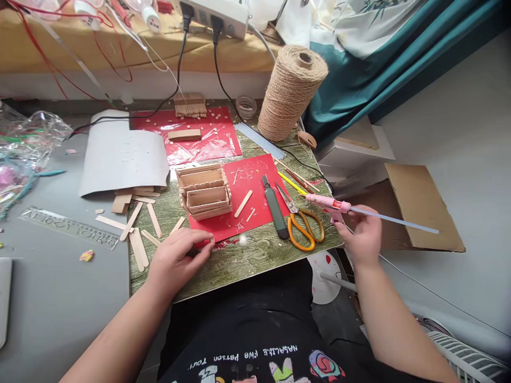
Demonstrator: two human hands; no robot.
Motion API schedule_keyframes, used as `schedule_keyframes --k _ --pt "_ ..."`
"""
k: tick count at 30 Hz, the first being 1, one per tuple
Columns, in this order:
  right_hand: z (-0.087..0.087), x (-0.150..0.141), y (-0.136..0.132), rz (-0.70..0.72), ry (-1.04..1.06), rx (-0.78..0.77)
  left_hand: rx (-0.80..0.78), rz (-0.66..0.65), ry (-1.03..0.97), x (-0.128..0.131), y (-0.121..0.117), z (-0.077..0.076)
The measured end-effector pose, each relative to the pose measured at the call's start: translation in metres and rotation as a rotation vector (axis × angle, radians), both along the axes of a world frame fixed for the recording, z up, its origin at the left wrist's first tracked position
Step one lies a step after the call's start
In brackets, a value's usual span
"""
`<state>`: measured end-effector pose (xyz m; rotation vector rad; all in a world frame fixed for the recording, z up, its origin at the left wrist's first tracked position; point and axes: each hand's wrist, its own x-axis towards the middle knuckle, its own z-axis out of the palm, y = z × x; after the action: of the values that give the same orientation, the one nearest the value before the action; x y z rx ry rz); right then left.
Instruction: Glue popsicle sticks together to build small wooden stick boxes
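Observation:
My right hand (360,236) grips a pink glue gun (328,202) off the right edge of the green board (247,255); a clear glue stick (395,221) juts from its back. My left hand (179,260) rests on the board's near edge, fingers pinched on a small piece by the red sheet (255,181); what it is I cannot make out. A small box built of popsicle sticks (204,191) stands just beyond that hand. Loose popsicle sticks (138,234) lie to the left.
Orange-handled scissors (302,221) and a green utility knife (274,205) lie on the board's right side. A jute twine spool (291,90) stands behind. Grey card (120,154), a ruler (67,227), a power strip (217,13) and cardboard boxes (419,213) surround the board.

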<state>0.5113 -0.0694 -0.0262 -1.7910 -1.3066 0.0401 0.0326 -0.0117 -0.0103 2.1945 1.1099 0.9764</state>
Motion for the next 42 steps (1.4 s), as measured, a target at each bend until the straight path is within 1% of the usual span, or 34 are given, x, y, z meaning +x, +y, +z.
schedule_keyframes --k 2,3,4,5,7,9,10,11,12,13,14,15,17,19,24,27,30,34,37,39,42 --pt "-0.009 -0.018 -0.02 -0.085 -0.071 0.235 0.007 -0.019 -0.019 0.001 0.0 0.002" --pt "-0.01 -0.031 -0.029 -0.083 -0.122 0.289 0.009 -0.032 -0.031 0.001 0.0 0.002" --pt "-0.008 -0.048 -0.037 -0.01 -0.16 0.29 0.009 -0.046 -0.043 0.002 0.0 0.003" --pt "-0.002 -0.067 -0.043 0.119 -0.184 0.281 0.008 -0.057 -0.056 0.002 0.0 0.003" --pt "0.014 -0.111 -0.047 0.43 -0.193 0.225 0.013 -0.076 -0.081 0.002 -0.001 0.004" --pt "0.031 -0.155 -0.041 0.69 -0.132 0.224 0.033 -0.092 -0.101 0.002 -0.002 0.006" --pt "0.037 -0.177 -0.034 0.792 -0.03 0.194 0.046 -0.099 -0.106 0.001 -0.002 0.007" --pt "0.041 -0.197 -0.026 0.862 0.11 0.088 0.058 -0.103 -0.11 0.0 -0.003 0.008" --pt "0.042 -0.215 -0.018 0.89 0.292 -0.045 0.069 -0.105 -0.115 0.0 -0.003 0.009" --pt "0.041 -0.231 -0.008 0.879 0.511 -0.176 0.08 -0.106 -0.118 -0.001 -0.003 0.01" --pt "0.037 -0.244 0.0 0.837 0.752 -0.292 0.093 -0.108 -0.122 -0.001 -0.003 0.011" --pt "0.032 -0.256 0.008 0.823 0.97 -0.378 0.107 -0.111 -0.126 -0.002 -0.003 0.012" --pt "0.022 -0.272 0.019 0.809 1.255 -0.475 0.131 -0.119 -0.128 -0.001 -0.002 0.014" --pt "0.016 -0.279 0.025 0.803 1.371 -0.506 0.143 -0.118 -0.12 -0.001 -0.001 0.013" --pt "0.011 -0.279 0.027 0.769 1.377 -0.535 0.153 -0.103 -0.092 0.0 0.0 0.009" --pt "0.009 -0.276 0.029 0.788 1.283 -0.446 0.141 -0.112 -0.088 0.002 0.001 0.006" --pt "0.008 -0.274 0.03 0.819 1.113 -0.358 0.136 -0.115 -0.093 0.002 0.001 0.004" --pt "0.013 -0.272 0.03 0.85 0.955 -0.322 0.166 -0.143 -0.067 -0.002 0.001 0.003" --pt "0.017 -0.272 0.03 0.861 0.916 -0.308 0.208 -0.144 -0.045 -0.006 0.0 0.001" --pt "0.017 -0.272 0.03 0.873 0.926 -0.305 0.23 -0.136 -0.038 -0.008 -0.001 -0.001" --pt "0.014 -0.271 0.03 0.887 0.974 -0.323 0.202 -0.134 -0.05 -0.007 -0.001 0.0"
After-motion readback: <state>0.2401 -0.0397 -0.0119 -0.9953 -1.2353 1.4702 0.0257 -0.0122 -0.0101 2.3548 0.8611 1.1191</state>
